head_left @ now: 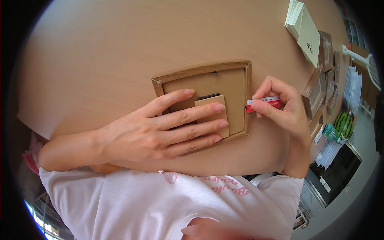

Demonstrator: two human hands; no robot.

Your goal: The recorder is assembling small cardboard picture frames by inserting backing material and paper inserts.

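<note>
A wooden picture frame (pixel 247 76) lies face down on the table, its brown backing board (pixel 237 90) facing up. A small stand flap with a dark hinge (pixel 209 101) sits at the middle of the board. My left hand (pixel 156 132) rests flat across the frame's left side and the flap, fingers spread and covering much of both. At the frame's right edge, my right hand (pixel 282 104) pinches a small flat red-and-white piece (pixel 256 105) between thumb and fingers. A dark tip on it meets the edge; its exact kind is unclear.
The light wood table (pixel 100 44) spreads around the frame. Cream booklets (pixel 310 42) stand at the far right, beside several more frames (pixel 314 86). Past them are a white racket-shaped thing (pixel 362 60), a watermelon-patterned object (pixel 344 125) and clear plastic stacks (pixel 353 90).
</note>
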